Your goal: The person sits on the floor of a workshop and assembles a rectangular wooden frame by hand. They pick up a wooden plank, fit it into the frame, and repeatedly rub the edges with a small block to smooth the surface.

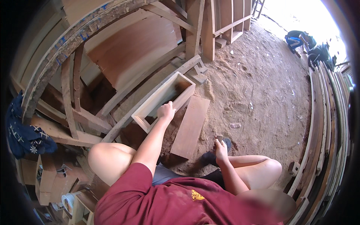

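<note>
Holding the left grip (pixel 165 111) curled over the near long wall of an open-topped rectangular wooden box (pixel 184 98), with fingers partly hidden; cannot tell how firmly. Holding the right grip (pixel 221 150) closed around a small brownish block (pixel 219 138), above the ground and well apart from the box; too small to tell its kind. Seeing the box set aslant, ahead and to the left, with shadow at its far end. Just beside it, to the right, a flat board (pixel 192 125) on sandy ground (pixel 262 97). Alongside its far side, a long timber beam (pixel 120 127). Farther out, to the left, a patterned dark blue cloth (pixel 28 133); along the right edge, long stacked planks (pixel 319 127); beyond, upright wooden frames (pixel 227 18).
</note>
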The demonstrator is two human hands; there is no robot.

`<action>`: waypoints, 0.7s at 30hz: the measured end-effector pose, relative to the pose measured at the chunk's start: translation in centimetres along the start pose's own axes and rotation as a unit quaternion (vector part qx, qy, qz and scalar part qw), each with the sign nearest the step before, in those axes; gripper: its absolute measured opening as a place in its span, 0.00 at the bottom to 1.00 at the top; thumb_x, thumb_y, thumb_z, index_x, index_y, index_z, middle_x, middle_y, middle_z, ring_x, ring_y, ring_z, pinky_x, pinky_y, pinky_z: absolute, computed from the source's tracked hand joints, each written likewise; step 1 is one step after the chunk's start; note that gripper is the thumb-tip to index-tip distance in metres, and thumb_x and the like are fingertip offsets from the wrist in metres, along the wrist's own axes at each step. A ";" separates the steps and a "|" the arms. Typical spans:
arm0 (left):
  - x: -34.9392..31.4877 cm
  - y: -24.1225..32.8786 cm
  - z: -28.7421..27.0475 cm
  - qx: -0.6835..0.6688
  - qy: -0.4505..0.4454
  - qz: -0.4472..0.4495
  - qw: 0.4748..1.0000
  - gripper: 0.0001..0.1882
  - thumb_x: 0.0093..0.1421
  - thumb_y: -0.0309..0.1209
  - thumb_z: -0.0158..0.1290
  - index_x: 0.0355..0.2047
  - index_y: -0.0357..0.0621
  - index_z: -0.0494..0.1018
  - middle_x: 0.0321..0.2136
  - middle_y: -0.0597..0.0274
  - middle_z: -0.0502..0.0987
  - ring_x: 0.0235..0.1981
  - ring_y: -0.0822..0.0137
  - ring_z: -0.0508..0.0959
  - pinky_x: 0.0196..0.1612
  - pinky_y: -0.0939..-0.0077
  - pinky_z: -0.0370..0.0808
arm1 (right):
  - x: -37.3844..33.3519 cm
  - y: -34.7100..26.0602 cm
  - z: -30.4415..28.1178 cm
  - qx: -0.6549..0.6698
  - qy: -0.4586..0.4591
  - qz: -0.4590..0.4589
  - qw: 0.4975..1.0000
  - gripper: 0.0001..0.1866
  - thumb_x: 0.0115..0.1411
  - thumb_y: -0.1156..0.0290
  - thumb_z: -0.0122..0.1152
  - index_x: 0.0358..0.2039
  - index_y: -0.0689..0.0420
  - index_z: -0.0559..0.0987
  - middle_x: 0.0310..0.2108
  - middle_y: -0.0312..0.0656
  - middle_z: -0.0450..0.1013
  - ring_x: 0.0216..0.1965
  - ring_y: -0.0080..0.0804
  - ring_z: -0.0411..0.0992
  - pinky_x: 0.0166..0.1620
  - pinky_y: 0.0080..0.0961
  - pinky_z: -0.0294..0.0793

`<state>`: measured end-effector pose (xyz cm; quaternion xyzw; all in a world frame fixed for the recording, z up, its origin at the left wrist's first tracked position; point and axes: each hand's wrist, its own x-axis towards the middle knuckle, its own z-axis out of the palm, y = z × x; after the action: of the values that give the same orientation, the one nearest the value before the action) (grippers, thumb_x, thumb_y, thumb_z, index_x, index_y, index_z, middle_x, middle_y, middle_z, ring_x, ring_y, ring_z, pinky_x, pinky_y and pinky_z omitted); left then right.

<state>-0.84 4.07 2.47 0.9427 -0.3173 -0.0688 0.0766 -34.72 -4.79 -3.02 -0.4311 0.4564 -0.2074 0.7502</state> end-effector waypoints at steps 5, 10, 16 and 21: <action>2.0 0.6 0.7 0.013 -0.004 0.006 1.000 0.19 0.55 0.43 0.61 0.40 0.47 0.70 0.36 0.49 0.81 0.40 0.52 0.82 0.42 0.58 0.80 | -0.1 -0.1 0.3 -0.074 0.009 0.036 0.997 0.07 0.66 0.60 0.54 0.34 0.47 0.73 0.22 0.26 0.63 0.21 0.18 0.63 0.25 0.23 0.70; 1.9 1.8 -0.1 -0.080 0.007 0.023 0.997 0.22 0.55 0.42 0.62 0.45 0.45 0.70 0.41 0.46 0.79 0.44 0.47 0.79 0.45 0.53 0.77 | 0.0 -0.4 0.2 -0.055 0.037 0.067 0.996 0.10 0.64 0.58 0.57 0.29 0.46 0.69 0.21 0.27 0.63 0.21 0.20 0.63 0.25 0.25 0.70; 0.5 2.2 -3.3 -0.216 0.182 0.073 0.956 0.19 0.54 0.45 0.60 0.41 0.47 0.76 0.41 0.52 0.80 0.42 0.51 0.80 0.43 0.56 0.78 | -1.6 -2.9 1.5 0.016 -0.017 0.045 0.999 0.05 0.64 0.66 0.55 0.31 0.47 0.70 0.22 0.27 0.62 0.21 0.20 0.62 0.25 0.23 0.69; -3.4 4.6 -16.6 -0.167 0.098 0.152 0.969 0.23 0.50 0.53 0.58 0.29 0.45 0.79 0.29 0.47 0.80 0.34 0.51 0.81 0.39 0.54 0.77 | -5.5 -15.1 0.8 -0.267 -0.170 -0.119 0.941 0.19 0.64 0.73 0.50 0.56 0.52 0.71 0.21 0.26 0.63 0.17 0.14 0.58 0.19 0.15 0.56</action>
<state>-3.31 4.19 19.88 0.8596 -0.4318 -0.0159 0.2727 -35.51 -8.76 12.53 -0.6951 0.3062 -0.0893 0.6442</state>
